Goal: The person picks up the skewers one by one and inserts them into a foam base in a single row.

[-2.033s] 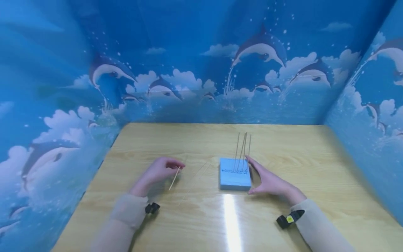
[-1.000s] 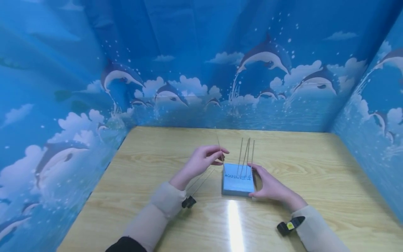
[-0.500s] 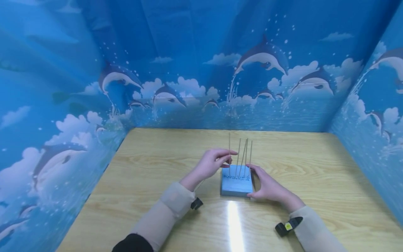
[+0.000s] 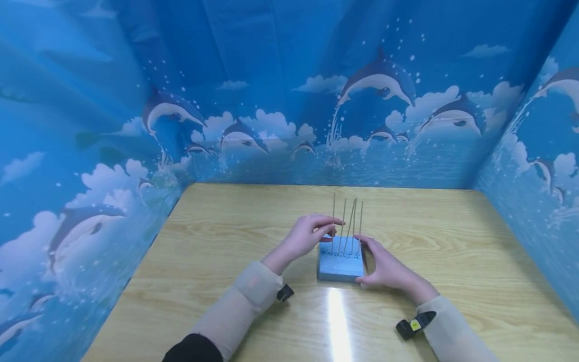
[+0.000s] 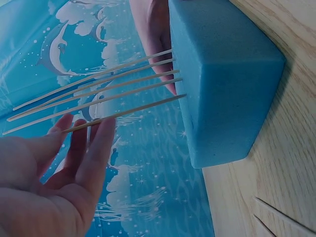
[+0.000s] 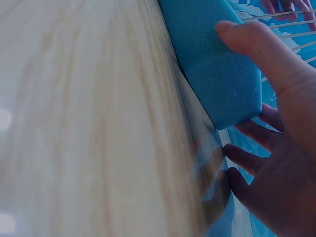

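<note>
Now the left hand (image 4: 309,234) pinches a stick (image 5: 148,105) touching the blue block (image 4: 339,272), which the right hand (image 4: 387,266) grips, fingers spread.

Left hand (image 4: 305,236) over from left side of table (image 4: 226,226) to block's (image 4: 339,269) left edge. Its stick (image 5: 143,107), slanted two seconds ago, now near upright, tip meeting block's top.

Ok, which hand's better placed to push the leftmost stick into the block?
Probably the left hand: it pinches the leftmost stick, whose tip meets the blue block. The right hand holds the block's right side.
</note>
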Available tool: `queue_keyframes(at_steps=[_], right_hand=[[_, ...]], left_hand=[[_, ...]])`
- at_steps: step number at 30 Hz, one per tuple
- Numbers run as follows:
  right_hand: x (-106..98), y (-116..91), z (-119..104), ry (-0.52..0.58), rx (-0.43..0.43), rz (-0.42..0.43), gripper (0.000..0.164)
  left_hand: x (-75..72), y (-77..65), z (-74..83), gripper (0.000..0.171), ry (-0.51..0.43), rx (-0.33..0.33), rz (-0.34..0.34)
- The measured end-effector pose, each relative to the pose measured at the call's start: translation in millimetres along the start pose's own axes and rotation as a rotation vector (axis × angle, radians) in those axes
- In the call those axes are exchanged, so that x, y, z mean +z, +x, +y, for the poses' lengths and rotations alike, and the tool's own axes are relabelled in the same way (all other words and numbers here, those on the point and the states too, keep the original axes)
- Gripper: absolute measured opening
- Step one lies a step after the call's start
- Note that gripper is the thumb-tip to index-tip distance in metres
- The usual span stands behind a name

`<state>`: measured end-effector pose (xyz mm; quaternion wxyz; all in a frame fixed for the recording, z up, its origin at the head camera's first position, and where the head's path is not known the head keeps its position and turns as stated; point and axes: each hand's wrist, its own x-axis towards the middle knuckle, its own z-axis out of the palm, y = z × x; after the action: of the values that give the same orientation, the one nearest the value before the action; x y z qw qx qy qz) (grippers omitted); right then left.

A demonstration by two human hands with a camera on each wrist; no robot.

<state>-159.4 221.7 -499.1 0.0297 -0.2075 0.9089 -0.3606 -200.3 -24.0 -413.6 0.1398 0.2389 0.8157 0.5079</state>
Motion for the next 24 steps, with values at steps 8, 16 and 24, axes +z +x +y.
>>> queue_keyframes(at_steps=[8,16,24], right_hand=[[0.0,-0.5,-0.3,0.004,0.007,-0.011,0.115],[0.9,-2.2,-0.4,0.008,0.001,0.001,0.114],[0.1,-2.1,-1.0,0.0,0.014,-0.001,0.114]], left_hand=[[3.8,-1.6,-5.1,0.026,0.003,-0.009,0.034],[6.0,-1.3,-8.2,0.026,0.026,-0.004,0.042],[7.2,-2.6,-8.6,0.024,0.052,0.028,0.044]])
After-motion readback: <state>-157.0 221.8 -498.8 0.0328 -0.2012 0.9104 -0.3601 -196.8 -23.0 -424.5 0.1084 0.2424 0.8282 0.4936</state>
